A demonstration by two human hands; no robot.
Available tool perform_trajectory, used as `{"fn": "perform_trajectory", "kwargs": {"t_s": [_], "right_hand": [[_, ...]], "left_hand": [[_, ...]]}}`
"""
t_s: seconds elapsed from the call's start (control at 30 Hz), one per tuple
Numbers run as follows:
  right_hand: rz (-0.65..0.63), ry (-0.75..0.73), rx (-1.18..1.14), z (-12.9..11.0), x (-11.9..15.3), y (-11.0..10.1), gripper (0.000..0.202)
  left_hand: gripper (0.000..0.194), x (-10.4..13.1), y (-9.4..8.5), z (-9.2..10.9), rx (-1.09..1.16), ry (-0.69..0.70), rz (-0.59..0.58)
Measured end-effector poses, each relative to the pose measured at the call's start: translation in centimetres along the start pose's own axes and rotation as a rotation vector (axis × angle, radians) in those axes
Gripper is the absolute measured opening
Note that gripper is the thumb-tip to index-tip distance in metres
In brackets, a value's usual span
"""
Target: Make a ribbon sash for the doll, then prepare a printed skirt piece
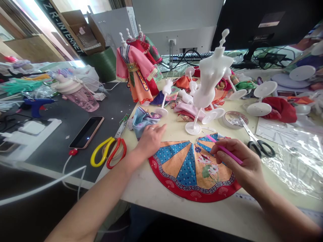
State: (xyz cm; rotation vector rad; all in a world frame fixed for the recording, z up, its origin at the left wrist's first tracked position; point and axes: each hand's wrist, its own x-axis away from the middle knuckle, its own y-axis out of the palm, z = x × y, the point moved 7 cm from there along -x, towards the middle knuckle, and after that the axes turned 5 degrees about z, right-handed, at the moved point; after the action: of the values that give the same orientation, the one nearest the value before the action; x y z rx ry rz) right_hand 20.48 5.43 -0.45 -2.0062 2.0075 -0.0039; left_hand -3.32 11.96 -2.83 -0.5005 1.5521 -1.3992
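Observation:
A half-round doll skirt [186, 164] of blue and orange panels with a red fan-print hem lies flat on the table. My left hand [152, 139] rests at its upper left edge, fingers loosely stretched, holding nothing that I can see. Beside those fingers is a crumpled light-blue cloth piece [142, 121]. Over the skirt's right side, my right hand [237, 161] grips a slim pink pen [228, 154], its end pointing up and left. A white doll mannequin [210, 77] on a round base stands just behind the skirt.
Red-and-yellow-handled scissors [108, 153] lie left, black-handled scissors [261, 148] right, on a tape roll [236, 119]. Dressed mannequins [135, 67], small mannequins and cloth pieces crowd the back. A phone [87, 132], pink bottle [80, 95] and blue glue gun [37, 106] are left; clear plastic [295, 168] right.

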Motion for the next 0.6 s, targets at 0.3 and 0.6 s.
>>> {"fn": "perform_trajectory", "kwargs": {"t_s": [0.3, 0.6], "right_hand": [[0.017, 0.013, 0.01, 0.2, 0.0, -0.1, 0.013], [0.0, 0.016, 0.007, 0.3, 0.0, 0.1, 0.012]], "left_hand": [[0.048, 0.2, -0.4, -1.6, 0.471, -0.308, 0.089], [0.048, -0.8, 0.4, -1.8, 0.45, -0.376, 0.155]]}}
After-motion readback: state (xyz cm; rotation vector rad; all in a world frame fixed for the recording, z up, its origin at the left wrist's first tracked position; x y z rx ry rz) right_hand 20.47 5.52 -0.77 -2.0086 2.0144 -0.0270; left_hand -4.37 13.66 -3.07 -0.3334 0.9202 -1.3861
